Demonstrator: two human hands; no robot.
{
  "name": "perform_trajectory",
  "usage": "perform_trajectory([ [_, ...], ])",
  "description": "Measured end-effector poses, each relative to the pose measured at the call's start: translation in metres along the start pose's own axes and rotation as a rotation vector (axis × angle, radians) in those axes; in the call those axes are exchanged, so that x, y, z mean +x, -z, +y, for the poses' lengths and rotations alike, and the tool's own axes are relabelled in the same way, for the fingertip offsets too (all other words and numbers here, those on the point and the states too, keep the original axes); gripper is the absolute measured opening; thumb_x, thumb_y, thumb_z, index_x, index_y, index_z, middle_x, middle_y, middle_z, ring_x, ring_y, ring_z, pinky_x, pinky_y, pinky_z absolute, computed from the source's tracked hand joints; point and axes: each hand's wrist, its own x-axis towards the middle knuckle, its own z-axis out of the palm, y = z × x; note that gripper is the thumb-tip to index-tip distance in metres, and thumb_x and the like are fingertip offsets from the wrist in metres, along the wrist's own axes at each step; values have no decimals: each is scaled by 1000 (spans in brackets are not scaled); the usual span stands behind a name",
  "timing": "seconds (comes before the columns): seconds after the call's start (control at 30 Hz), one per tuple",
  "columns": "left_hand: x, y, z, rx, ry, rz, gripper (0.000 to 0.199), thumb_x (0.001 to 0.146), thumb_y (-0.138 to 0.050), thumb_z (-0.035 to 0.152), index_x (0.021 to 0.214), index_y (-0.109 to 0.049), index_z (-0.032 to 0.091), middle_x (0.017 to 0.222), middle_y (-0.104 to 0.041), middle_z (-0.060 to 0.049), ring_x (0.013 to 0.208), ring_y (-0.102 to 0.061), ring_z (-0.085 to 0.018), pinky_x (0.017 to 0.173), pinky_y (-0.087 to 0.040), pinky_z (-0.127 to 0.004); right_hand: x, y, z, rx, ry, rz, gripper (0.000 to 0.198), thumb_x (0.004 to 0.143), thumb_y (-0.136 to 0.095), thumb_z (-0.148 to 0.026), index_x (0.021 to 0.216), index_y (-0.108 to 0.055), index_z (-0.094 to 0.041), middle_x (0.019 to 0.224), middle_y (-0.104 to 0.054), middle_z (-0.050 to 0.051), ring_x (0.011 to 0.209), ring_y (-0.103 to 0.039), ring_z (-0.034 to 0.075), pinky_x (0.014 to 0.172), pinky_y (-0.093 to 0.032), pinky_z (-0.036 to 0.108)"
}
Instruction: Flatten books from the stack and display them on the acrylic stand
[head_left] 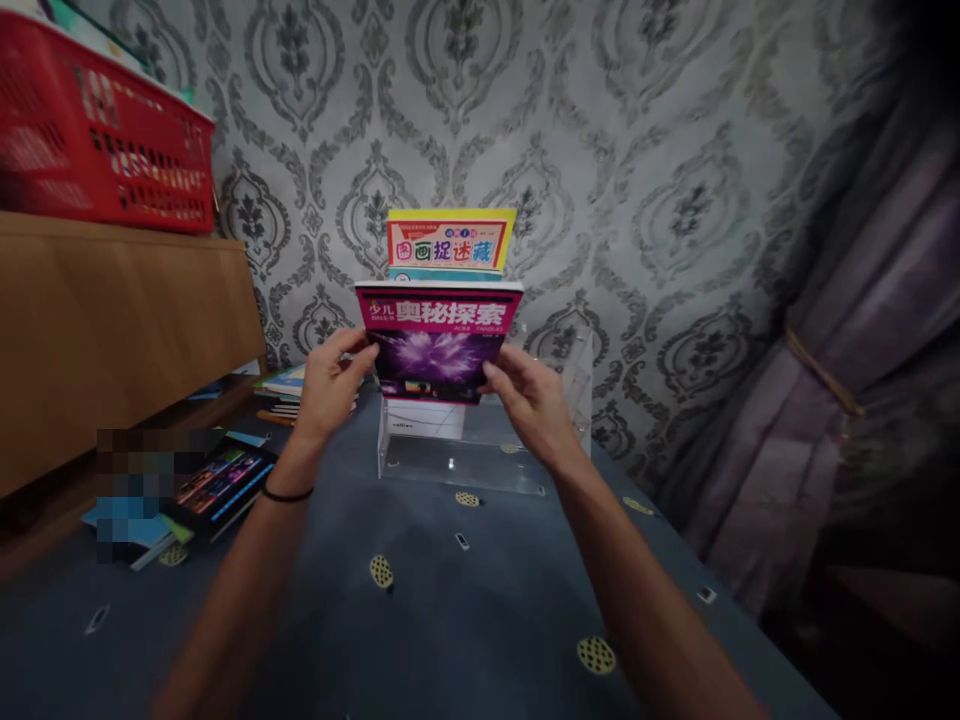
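Observation:
My left hand [334, 385] pinches the left edge of a magenta and purple book [439, 345] with white Chinese characters and a purple burst on its cover. At the book's right edge, my right hand [534, 398] grips it between thumb and fingers. The book is upright, its cover towards me, in front of a clear acrylic rack [465, 465]. Behind it a yellow-edged book [450, 240] with colourful characters stands in the rack, its lower part hidden. Whether the magenta book rests on the rack I cannot tell.
Several books [289, 383] are stacked behind my left hand. More books [221, 485] lie at the left on the dark blue patterned cloth [450, 640]. A red basket [150, 150] sits on a wooden cabinet [120, 330]. A purple curtain [795, 440] hangs at the right.

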Motion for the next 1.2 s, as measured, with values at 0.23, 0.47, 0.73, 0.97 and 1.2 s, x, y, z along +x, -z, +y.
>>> perform_trajectory([
  [0.23,3,-21,-24,55,-83,83,23,89,-64,25,108,-75,20,88,-65,-2,81,-61,-14,65,-50,-21,5,-10,33,37,9,50,34,96,-60,-50,118,-72,-26,101,-72,4,84,-68,22,74,-63,39],
  [0.47,3,-33,-47,28,-45,81,25,87,-65,25,110,-74,19,88,-65,-2,80,-61,-14,65,-53,-21,3,-12,52,5,-38,57,36,96,-59,-48,121,-71,-25,107,-74,6,90,-70,24,78,-63,41],
  [0.73,-1,-39,-69,30,21,28,26,88,-63,24,110,-74,18,86,-68,-2,78,-62,-15,67,-55,-25,2,-12,72,-52,-97,14,37,95,-55,-41,123,-69,-22,109,-73,8,92,-69,24,76,-64,41],
  [0.97,-4,-39,-78,96,44,-3,30,87,-61,24,114,-73,16,94,-71,-5,83,-64,-16,68,-53,-26,-1,-14,77,-147,-141,-22,32,96,-49,-32,118,-68,-21,101,-72,8,84,-69,23,74,-62,41],
  [1.2,-9,-40,-79,235,38,-2,26,87,-60,19,112,-69,18,89,-69,-3,81,-64,-16,68,-49,-26,-2,-11,81,-569,-93,-44,11,89,-55,-25,89,-65,-21,88,-67,8,85,-65,26,77,-53,40],
])
